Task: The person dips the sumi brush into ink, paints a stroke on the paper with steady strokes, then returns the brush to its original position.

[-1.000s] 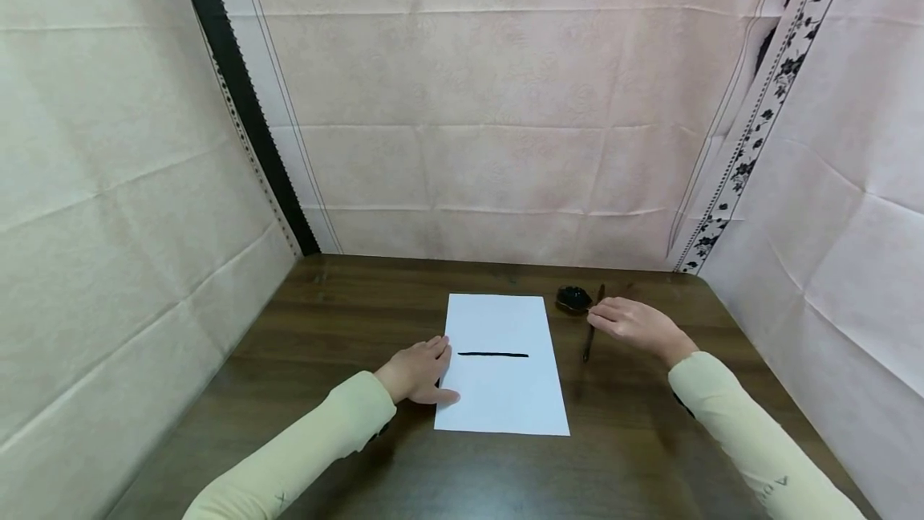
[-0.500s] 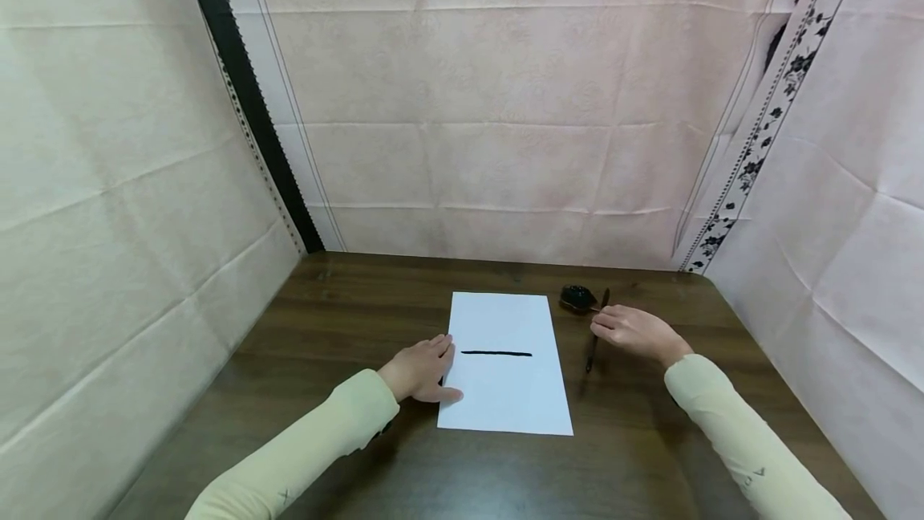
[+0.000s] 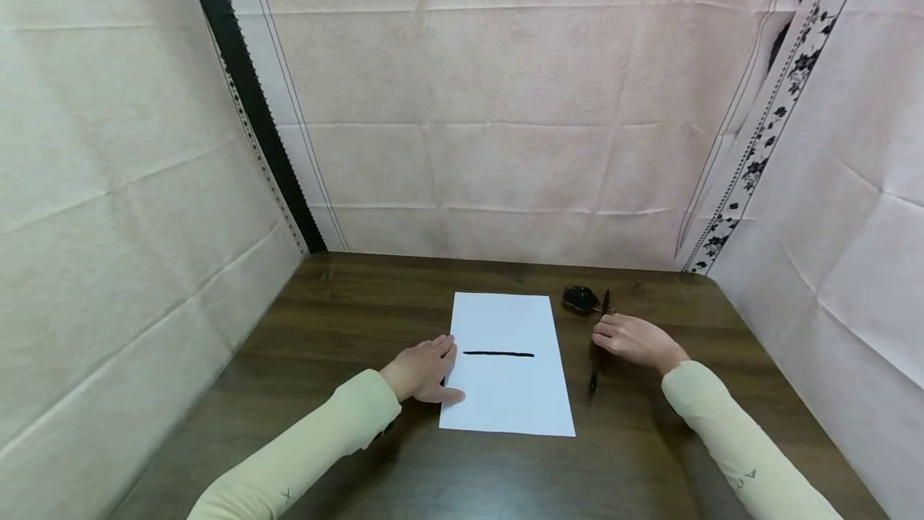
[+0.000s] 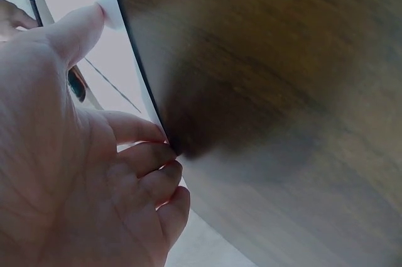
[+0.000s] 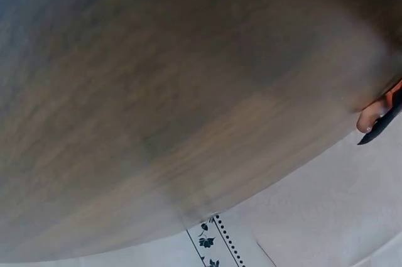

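Note:
A white sheet of paper (image 3: 505, 400) lies on the table in the head view, with one black horizontal stroke (image 3: 498, 354) across it. My left hand (image 3: 424, 371) rests on its left edge, fingers extended and thumb apart; the left wrist view shows this left hand (image 4: 81, 135) from the palm side. To the right of the sheet, my right hand (image 3: 635, 341) pinches a slim dark brush (image 3: 594, 375), its lower end pointing towards me. Behind that hand sits a small black dish (image 3: 581, 299), glossy inside. The right wrist view catches only a fingertip (image 5: 369, 119) beside something dark at its edge.
The brown wooden table (image 3: 346, 303) ends against a pale cloth backdrop (image 3: 469, 167). Cloth also hangs on the left (image 3: 130, 207) and right (image 3: 859, 263), close to the table's sides.
My right hand has drawn the brush towards me, away from the dish. The left hand has stayed on the paper's edge; the whole head view has shifted slightly.

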Action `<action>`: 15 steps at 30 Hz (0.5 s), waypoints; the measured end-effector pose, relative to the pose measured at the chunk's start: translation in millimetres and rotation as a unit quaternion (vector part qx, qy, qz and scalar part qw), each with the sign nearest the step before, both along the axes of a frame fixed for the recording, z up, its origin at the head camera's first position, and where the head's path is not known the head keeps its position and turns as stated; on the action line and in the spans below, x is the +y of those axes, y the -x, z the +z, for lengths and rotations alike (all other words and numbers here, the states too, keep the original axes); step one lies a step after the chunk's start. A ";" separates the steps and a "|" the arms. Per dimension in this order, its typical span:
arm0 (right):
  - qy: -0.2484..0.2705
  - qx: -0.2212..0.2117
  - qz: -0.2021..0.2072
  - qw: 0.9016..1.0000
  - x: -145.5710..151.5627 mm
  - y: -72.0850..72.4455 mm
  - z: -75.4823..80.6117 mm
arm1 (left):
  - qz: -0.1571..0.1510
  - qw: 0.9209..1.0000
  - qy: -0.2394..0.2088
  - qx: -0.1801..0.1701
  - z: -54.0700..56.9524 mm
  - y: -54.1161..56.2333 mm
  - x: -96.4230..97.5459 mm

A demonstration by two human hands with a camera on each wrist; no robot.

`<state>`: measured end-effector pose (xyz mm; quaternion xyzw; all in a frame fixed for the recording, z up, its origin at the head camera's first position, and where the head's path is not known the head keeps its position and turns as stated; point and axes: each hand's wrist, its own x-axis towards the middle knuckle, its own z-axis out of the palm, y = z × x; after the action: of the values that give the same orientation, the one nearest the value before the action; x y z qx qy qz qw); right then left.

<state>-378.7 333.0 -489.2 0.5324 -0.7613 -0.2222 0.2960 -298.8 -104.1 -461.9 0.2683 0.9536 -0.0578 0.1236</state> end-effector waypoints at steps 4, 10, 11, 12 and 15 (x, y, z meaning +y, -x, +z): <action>-0.006 -0.009 -0.020 1.000 1.9 -3.7 -0.9 | -0.001 1.000 -0.013 -0.008 -2.0 1.7 1.3; -0.023 -0.017 -0.056 0.998 0.8 -7.7 3.6 | 0.016 0.997 -0.038 -0.057 -2.2 6.4 -0.4; -0.024 -0.017 -0.059 0.998 0.4 -8.4 5.1 | 0.019 0.997 -0.043 -0.068 -2.0 7.0 -1.4; -0.023 -0.016 -0.063 0.998 0.4 -9.2 6.6 | 0.021 0.996 -0.046 -0.077 -1.9 7.6 -2.5; -0.001 -0.025 -0.081 0.996 -1.2 -13.5 12.8 | 0.026 0.993 -0.059 -0.100 -1.4 8.9 -6.5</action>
<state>-365.2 331.8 -476.4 0.4750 -0.8086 -0.2325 0.2577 -307.7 -110.6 -463.3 0.2548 0.9449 0.0285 0.2038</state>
